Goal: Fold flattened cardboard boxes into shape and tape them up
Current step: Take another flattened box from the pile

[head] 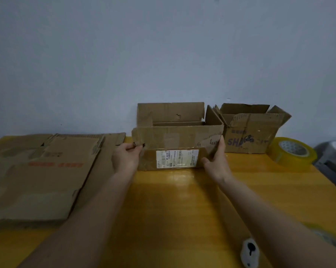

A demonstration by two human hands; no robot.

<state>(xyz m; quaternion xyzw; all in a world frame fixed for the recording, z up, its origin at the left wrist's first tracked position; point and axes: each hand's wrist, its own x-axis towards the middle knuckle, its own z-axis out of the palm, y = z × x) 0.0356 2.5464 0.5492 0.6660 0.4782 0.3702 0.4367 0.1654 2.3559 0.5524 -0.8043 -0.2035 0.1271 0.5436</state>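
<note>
An opened-up cardboard box (pixel 175 140) with a white label on its front stands upright at the far middle of the yellow table (pixel 182 200), its top flaps raised. My left hand (pixel 125 158) pinches the lower left corner of the near flap. My right hand (pixel 216 161) grips the box's front right corner, thumb on the front face. A stack of flattened cardboard boxes (pixel 39 175) lies to the left. A roll of clear yellowish tape (pixel 292 151) sits at the right.
A second formed box (pixel 250 134) with dark lettering stands right of the held box, against the grey wall. A grey object (pixel 331 157) is at the table's right edge. A small white item with a black mark (pixel 249 252) lies near the front.
</note>
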